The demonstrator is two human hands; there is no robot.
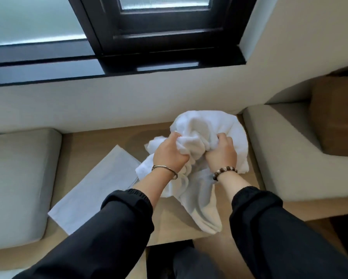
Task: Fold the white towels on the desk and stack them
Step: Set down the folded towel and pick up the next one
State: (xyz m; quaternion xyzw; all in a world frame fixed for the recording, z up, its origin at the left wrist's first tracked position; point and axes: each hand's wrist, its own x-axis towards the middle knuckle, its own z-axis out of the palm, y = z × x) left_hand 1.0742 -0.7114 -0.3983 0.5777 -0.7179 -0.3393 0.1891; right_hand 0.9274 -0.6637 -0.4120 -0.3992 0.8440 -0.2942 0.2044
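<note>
Presently, we find the crumpled white terry towel (205, 125) heaped on the light wooden desk (100, 141), towards its far right corner, with a loose tail trailing to the near edge. The left hand (170, 153) and the right hand (221, 152) sit close together on the heap. Each has its fingers curled tight into a fistful of cloth, and neither holds an edge or corner that we can make out.

We judge the step in hand to be opening this towel out for folding. To do it well, we advise that the hands work outward from the bunch until each finds a corner on the same hem, then lift and part so the cloth hangs flat. Shaking from a mid-cloth grip would likely leave it twisted. The desk left of the heap is partly taken, so the towel should be laid square to the near edge.

Count:
- One crumpled heap; we cannot tell whether it is a single towel or several bunched together.
- One flat pale folded cloth (96, 184) to the left, its corner touching or under the heap.
- Two hands, the left wrist with one metal bangle (165, 171), the right with one beaded bracelet (224, 172).
- One grey cushion (18, 178) at left and one beige upholstered seat (290, 154) at right.
</note>
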